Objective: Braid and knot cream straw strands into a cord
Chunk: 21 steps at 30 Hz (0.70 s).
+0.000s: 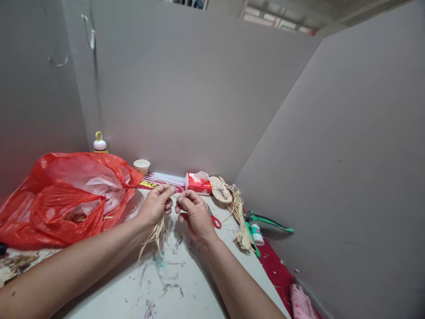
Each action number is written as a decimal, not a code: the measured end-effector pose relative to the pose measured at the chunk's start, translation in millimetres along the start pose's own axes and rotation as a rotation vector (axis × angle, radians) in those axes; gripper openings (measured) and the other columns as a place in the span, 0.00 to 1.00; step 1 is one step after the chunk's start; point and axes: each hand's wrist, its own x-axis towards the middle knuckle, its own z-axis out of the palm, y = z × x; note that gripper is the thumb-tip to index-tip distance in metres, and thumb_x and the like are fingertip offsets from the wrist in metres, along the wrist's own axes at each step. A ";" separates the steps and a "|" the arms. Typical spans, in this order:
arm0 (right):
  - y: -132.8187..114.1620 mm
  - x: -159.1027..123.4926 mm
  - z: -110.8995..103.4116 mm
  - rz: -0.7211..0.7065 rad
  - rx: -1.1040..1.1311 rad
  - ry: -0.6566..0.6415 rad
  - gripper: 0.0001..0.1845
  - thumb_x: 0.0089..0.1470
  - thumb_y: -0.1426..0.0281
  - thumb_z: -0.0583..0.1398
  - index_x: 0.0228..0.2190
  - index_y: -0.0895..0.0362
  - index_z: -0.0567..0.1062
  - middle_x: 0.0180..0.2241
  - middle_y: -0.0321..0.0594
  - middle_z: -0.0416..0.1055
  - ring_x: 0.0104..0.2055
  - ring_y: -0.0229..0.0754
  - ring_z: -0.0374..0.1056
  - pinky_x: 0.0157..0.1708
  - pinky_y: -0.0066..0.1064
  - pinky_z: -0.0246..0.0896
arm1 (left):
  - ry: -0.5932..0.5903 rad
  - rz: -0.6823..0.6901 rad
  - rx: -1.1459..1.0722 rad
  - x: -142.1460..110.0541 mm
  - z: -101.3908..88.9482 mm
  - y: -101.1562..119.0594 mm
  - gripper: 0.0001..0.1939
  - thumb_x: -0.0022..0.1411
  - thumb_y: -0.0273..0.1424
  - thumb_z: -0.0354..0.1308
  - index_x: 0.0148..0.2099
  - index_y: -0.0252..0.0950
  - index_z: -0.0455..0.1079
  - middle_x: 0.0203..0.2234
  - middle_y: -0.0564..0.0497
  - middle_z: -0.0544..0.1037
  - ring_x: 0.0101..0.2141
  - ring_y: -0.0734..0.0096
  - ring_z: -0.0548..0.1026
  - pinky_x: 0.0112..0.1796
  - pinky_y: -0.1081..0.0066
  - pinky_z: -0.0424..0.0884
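My left hand [158,204] is closed in a pinch on a bunch of dry, straw-coloured raffia strands [158,235]. Their loose ends hang below the palm over the table. Close beside it, my right hand [194,212] is also closed, thumb against forefinger. A thin pale strand shows at these fingertips, and the two hands almost meet there. Red-handled scissors [215,218] lie just right of my right hand. Beyond them is a coiled, braided raffia piece [221,189], with a tied bundle of raffia [242,221] next to it.
A red plastic bag [66,199] fills the table's left side. Behind stand a yellow-and-white bottle [100,144], a paper cup [142,165] and a red tissue pack [198,183]. Green-handled pliers [270,220] and a white bottle [256,235] lie at right. Grey partitions [186,88] enclose the stained white table [179,292].
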 end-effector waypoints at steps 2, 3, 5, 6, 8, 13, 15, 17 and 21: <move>3.6 2.3 -1.7 0.014 0.077 0.035 0.12 0.39 0.68 0.64 0.25 0.56 0.66 0.22 0.30 0.65 0.21 0.31 0.61 0.12 0.19 0.49 | 0.034 -0.017 -0.013 2.2 -3.0 -5.4 0.19 0.45 0.40 0.66 0.28 0.36 0.59 0.14 0.63 0.58 0.13 0.86 0.56 0.15 0.82 0.49; 6.0 3.8 -2.6 0.034 0.121 0.050 0.12 0.38 0.69 0.64 0.25 0.56 0.66 0.23 0.30 0.66 0.21 0.31 0.61 0.13 0.18 0.49 | 0.051 -0.031 -0.016 3.1 -4.6 -9.8 0.20 0.44 0.41 0.66 0.28 0.36 0.59 0.15 0.63 0.59 0.13 0.87 0.55 0.15 0.82 0.48; 11.8 7.4 -4.4 0.088 0.208 0.078 0.12 0.37 0.71 0.64 0.23 0.57 0.65 0.24 0.32 0.67 0.21 0.29 0.60 0.13 0.17 0.48 | 0.070 -0.070 -0.016 4.1 -7.0 -20.7 0.21 0.43 0.41 0.66 0.28 0.35 0.58 0.15 0.63 0.61 0.12 0.88 0.54 0.15 0.82 0.48; 15.0 9.2 -5.2 0.120 0.249 0.095 0.12 0.36 0.72 0.64 0.22 0.58 0.65 0.24 0.33 0.67 0.21 0.28 0.59 0.13 0.17 0.47 | 0.079 -0.086 -0.018 4.0 -7.8 -26.6 0.21 0.42 0.42 0.66 0.28 0.35 0.58 0.15 0.63 0.61 0.12 0.88 0.54 0.15 0.82 0.48; 21.1 12.7 -6.6 0.184 0.327 0.130 0.11 0.33 0.74 0.63 0.20 0.59 0.64 0.22 0.32 0.66 0.19 0.27 0.56 0.13 0.16 0.45 | 0.102 -0.120 -0.014 3.2 -9.0 -37.7 0.20 0.44 0.42 0.65 0.28 0.36 0.59 0.12 0.63 0.59 0.11 0.87 0.54 0.15 0.82 0.48; 28.0 19.2 -8.1 0.302 0.417 0.163 0.12 0.31 0.77 0.60 0.22 0.57 0.63 0.17 0.28 0.62 0.16 0.27 0.51 0.13 0.16 0.43 | 0.151 -0.176 -0.001 6.5 -13.6 -51.5 0.21 0.44 0.44 0.64 0.26 0.35 0.60 0.09 0.62 0.60 0.10 0.86 0.54 0.14 0.81 0.48; 27.0 22.2 -7.4 0.324 0.400 0.122 0.11 0.32 0.75 0.60 0.24 0.56 0.64 0.18 0.29 0.63 0.16 0.28 0.53 0.13 0.17 0.45 | 0.180 -0.181 -0.014 10.6 -17.1 -50.4 0.20 0.43 0.43 0.65 0.26 0.34 0.60 0.10 0.61 0.61 0.10 0.86 0.54 0.14 0.81 0.47; 25.9 26.2 -6.2 0.327 0.369 0.078 0.11 0.34 0.74 0.60 0.25 0.56 0.64 0.19 0.30 0.64 0.16 0.28 0.54 0.13 0.17 0.47 | 0.206 -0.190 -0.020 14.4 -20.7 -48.0 0.20 0.44 0.42 0.65 0.25 0.34 0.60 0.10 0.62 0.60 0.10 0.87 0.53 0.14 0.82 0.47; 30.5 36.7 -8.5 0.309 0.232 0.090 0.16 0.31 0.77 0.64 0.27 0.57 0.67 0.17 0.29 0.64 0.16 0.28 0.57 0.12 0.16 0.47 | 0.253 -0.226 -0.012 17.8 -26.0 -48.4 0.18 0.47 0.41 0.63 0.24 0.35 0.59 0.08 0.63 0.58 0.08 0.86 0.54 0.13 0.82 0.48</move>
